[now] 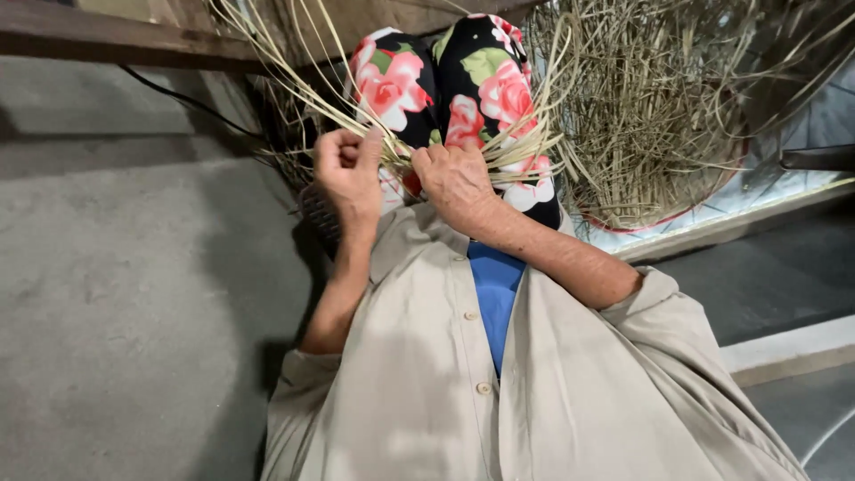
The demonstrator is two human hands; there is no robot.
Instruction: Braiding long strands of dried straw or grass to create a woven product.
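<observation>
My left hand [347, 174] and my right hand [456, 183] sit close together over my knees, which are covered in black trousers with red roses [485, 85]. Both hands pinch thin pale straw strips [517, 151] that fan out to the left and right. Long strips [285, 71] run from my left hand up toward the top left. The fingers of both hands are curled tight around the strips. A small woven piece seems to lie between the hands, mostly hidden.
A big loose heap of dry straw [659, 107] lies at the upper right on a pale sheet [757, 191]. Grey concrete floor [116, 294] spreads to the left. A concrete step [784, 347] runs at the right. A wooden beam [107, 36] crosses the top left.
</observation>
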